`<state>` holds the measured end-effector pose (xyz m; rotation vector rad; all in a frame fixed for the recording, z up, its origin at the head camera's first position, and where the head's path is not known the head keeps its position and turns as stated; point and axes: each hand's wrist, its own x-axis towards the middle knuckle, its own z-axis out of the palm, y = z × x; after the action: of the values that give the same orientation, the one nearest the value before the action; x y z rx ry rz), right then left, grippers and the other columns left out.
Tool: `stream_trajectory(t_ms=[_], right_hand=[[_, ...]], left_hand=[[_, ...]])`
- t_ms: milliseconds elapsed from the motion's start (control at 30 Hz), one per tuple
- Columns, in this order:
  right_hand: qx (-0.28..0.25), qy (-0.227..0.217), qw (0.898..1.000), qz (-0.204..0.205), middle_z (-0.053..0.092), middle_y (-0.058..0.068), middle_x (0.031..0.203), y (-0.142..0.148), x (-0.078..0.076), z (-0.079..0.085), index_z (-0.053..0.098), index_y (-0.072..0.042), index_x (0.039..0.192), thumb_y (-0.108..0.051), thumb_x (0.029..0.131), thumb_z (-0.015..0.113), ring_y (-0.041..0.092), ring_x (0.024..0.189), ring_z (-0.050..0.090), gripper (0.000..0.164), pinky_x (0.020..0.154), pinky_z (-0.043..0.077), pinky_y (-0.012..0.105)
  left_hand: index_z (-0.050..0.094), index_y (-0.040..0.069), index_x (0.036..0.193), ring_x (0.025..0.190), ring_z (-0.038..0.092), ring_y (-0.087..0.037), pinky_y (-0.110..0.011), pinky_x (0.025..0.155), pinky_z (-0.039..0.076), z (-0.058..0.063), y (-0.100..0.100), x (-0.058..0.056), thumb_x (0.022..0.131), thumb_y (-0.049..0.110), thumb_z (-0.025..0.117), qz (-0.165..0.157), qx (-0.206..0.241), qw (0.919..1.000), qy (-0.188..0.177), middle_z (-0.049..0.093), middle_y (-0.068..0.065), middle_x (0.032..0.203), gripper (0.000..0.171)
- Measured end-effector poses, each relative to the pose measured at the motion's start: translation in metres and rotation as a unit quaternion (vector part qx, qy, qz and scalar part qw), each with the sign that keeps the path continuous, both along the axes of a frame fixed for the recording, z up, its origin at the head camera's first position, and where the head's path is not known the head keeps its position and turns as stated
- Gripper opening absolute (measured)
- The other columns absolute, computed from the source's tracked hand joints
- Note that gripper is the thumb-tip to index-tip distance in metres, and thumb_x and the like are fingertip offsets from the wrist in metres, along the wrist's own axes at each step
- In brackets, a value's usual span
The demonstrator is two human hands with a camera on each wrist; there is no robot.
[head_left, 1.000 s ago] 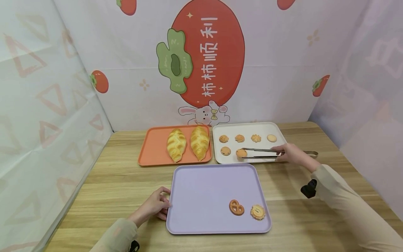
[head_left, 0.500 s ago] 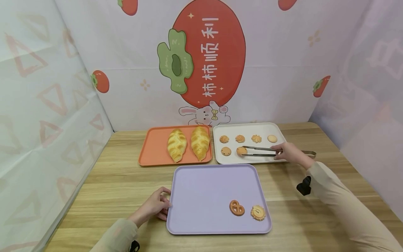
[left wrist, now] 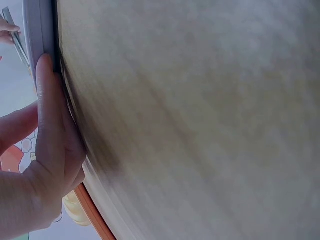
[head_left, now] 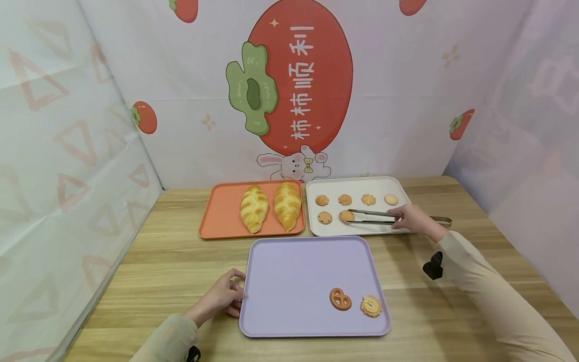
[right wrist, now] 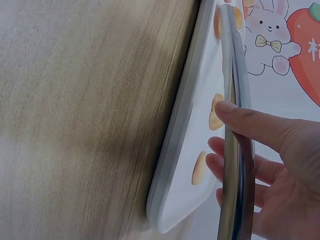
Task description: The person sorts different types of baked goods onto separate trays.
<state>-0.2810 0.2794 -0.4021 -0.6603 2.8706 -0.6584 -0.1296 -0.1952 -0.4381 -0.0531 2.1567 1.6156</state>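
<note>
My right hand (head_left: 415,221) holds metal tongs (head_left: 375,221) over the white tray (head_left: 359,183). Their tips stand on either side of a round cookie (head_left: 346,216); whether it is lifted I cannot tell. In the right wrist view, the thumb and fingers grip the tongs (right wrist: 233,125), which partly cover the cookies behind. My left hand (head_left: 223,293) touches the left edge of the purple tray (head_left: 289,281), its fingers (left wrist: 49,110) lying along the rim in the left wrist view. A pretzel (head_left: 340,299) and a ruffled round cookie (head_left: 371,305) lie on that tray.
Several other cookies, such as a pale round one (head_left: 391,199), are on the white tray. An orange tray (head_left: 221,211) to its left carries two bread loaves (head_left: 254,208). Printed cloth (head_left: 190,75) walls the back and sides of the wooden table (head_left: 172,251).
My right hand has shifted slightly left and away from me with the tongs. The tong tips have drawn a little closer, and the cookie between them has moved slightly back. My left hand stays put.
</note>
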Motion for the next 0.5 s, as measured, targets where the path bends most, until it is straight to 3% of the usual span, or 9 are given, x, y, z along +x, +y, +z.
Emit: stream_trajectory(t_ms=[333, 500], right_hand=[[0.008, 0.006, 1.000, 0.002, 0.063, 0.012, 0.076, 0.0014, -0.0027, -0.0032, 0.057, 0.012, 0.106, -0.003, 0.071, 0.068, 0.016, 0.066, 0.053, 0.039, 0.057, 0.043, 0.028], [0.015, 0.000, 1.000, 0.002, 0.063, 0.017, 0.080, 0.0007, -0.0029, -0.0016, 0.057, 0.012, 0.106, -0.005, 0.071, 0.068, 0.021, 0.070, 0.056, 0.041, 0.060, 0.046, 0.032]], left_hand=[[0.034, -0.005, 0.111, 0.051, 0.054, -0.015, -0.036, 0.045, 0.053, -0.0002, 0.0005, -0.0007, 0.076, -0.009, 0.050, 0.001, -0.005, 1.0000, -0.003, 0.050, -0.007, 0.072, 0.039], [0.034, -0.005, 0.111, 0.050, 0.054, -0.015, -0.037, 0.045, 0.053, 0.0001, 0.0004, -0.0001, 0.076, -0.010, 0.051, 0.000, -0.003, 1.0000, -0.003, 0.050, -0.007, 0.071, 0.039]])
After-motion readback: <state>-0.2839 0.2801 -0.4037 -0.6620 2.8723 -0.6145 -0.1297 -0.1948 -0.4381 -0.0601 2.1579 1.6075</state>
